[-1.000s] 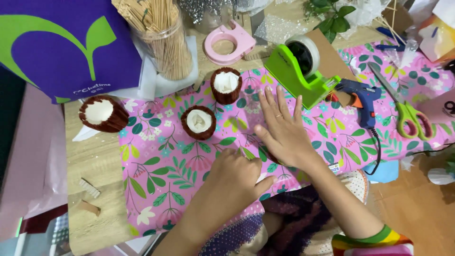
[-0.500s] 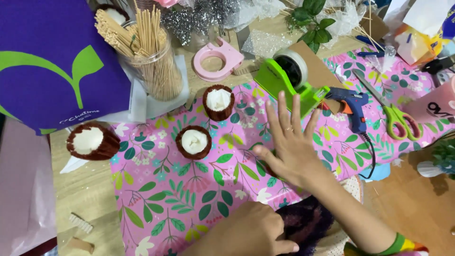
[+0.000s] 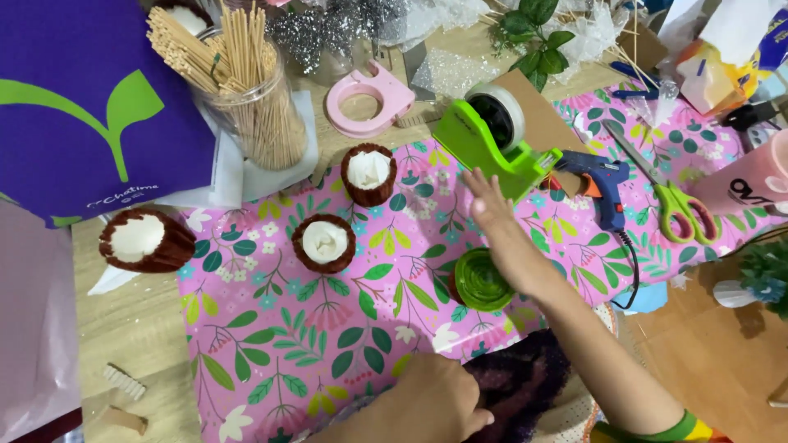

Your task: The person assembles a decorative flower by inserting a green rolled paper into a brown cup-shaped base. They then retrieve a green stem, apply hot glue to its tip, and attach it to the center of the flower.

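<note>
Far left, a brown ribbed cup (image 3: 146,239) on its side, white filling inside. Behind, a clear jar (image 3: 250,107) packed with wooden skewers. Two more brown cups (image 3: 325,244), upright, white-filled, on pink floral paper (image 3: 328,328). Low centre, left hand (image 3: 419,402) pressed flat on the paper, gripping nothing, perhaps. Right hand (image 3: 501,226) open, fingers spread, reaching toward the green tape dispenser (image 3: 488,139), just above a green ribbon roll (image 3: 478,280).
</note>
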